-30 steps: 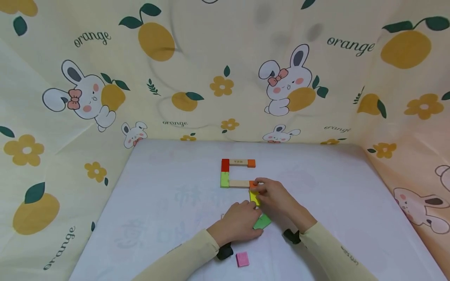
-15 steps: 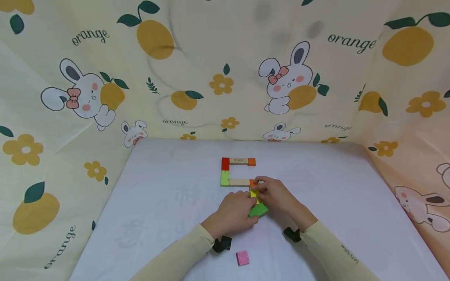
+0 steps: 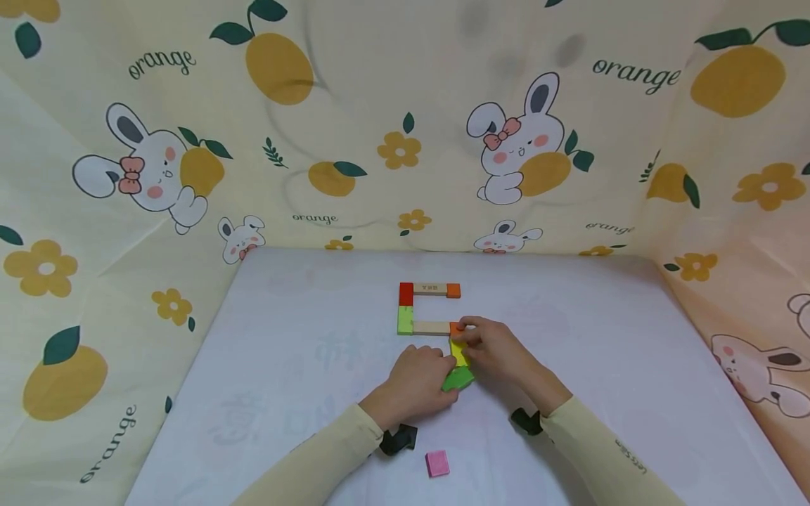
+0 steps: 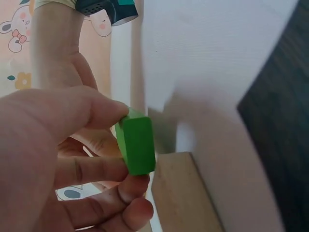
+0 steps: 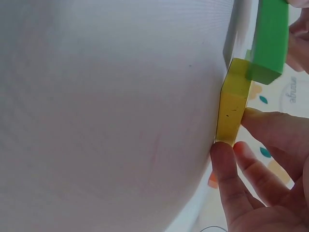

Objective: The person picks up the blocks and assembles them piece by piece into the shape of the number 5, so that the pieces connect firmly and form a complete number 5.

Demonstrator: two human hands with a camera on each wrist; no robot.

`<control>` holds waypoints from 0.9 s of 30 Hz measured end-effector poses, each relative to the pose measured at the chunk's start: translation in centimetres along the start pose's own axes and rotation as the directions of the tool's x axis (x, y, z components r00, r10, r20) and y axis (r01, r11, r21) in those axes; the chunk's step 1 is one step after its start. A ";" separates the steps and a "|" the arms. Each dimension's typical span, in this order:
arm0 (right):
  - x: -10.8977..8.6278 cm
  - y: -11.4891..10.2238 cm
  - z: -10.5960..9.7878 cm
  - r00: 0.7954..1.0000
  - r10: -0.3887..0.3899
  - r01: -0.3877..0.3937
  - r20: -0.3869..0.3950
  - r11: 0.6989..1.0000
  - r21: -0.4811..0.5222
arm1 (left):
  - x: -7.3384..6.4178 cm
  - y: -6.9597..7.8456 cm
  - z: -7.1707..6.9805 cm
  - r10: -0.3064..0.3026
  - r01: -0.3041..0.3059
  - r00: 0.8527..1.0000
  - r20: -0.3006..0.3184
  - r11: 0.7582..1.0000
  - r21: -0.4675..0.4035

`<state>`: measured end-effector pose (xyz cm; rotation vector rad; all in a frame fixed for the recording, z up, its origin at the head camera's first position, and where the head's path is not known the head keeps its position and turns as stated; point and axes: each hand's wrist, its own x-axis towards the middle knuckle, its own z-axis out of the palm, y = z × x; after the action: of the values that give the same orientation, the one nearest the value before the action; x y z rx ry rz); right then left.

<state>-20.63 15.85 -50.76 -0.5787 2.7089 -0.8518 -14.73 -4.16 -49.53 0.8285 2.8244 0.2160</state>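
Note:
My left hand (image 3: pixel 414 379) pinches a green block (image 4: pixel 137 145) between thumb and fingers. In the right wrist view, that green block overlaps the near end of a yellow block (image 5: pixel 232 104). With thumb and fingertips, my right hand (image 3: pixel 496 348) holds the yellow block, its fingers also right at an orange block (image 3: pixel 454 327). The yellow block continues down from that orange block, at the right end of a plain wooden block (image 3: pixel 432 328). Another bare wooden block (image 4: pixel 186 193) lies just below the green one in the left wrist view; my left hand hides it from the head view.
Further back, a light green block (image 3: pixel 405 320), a red block (image 3: pixel 406 294), a printed wooden block (image 3: pixel 430 289) and a second orange block (image 3: pixel 453 290) form a bracket shape. A pink block (image 3: pixel 437 463) lies near the front of the white table (image 3: pixel 285 316).
The left hand has moved the green block up and left, to the yellow block's near end. My right hand has stayed in place on the yellow block.

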 end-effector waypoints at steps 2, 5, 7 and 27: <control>0.0 0.0 0.0 1.000 -0.002 0.002 0.001 1.000 -0.004 | 0.0 0.0 0.1 -0.007 0.007 1.000 0.001 1.000 0.000; 0.0 0.0 0.0 1.000 -0.012 0.012 0.001 1.000 -0.009 | 0.0 -0.1 0.3 -0.015 0.015 1.000 0.005 1.000 -0.005; 0.0 0.1 0.0 1.000 -0.019 0.019 0.002 1.000 -0.013 | 0.1 -0.2 0.4 -0.018 0.018 1.000 0.007 1.000 -0.008; -0.1 -0.2 0.2 0.999 -0.032 0.031 -0.020 0.999 -0.032 | 0.2 -0.4 1.0 0.008 -0.008 1.000 -0.007 1.000 0.004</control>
<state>-20.38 15.66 -50.80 -0.6240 2.7436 -0.8286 -14.88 -4.26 -50.56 0.8419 2.8298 0.2150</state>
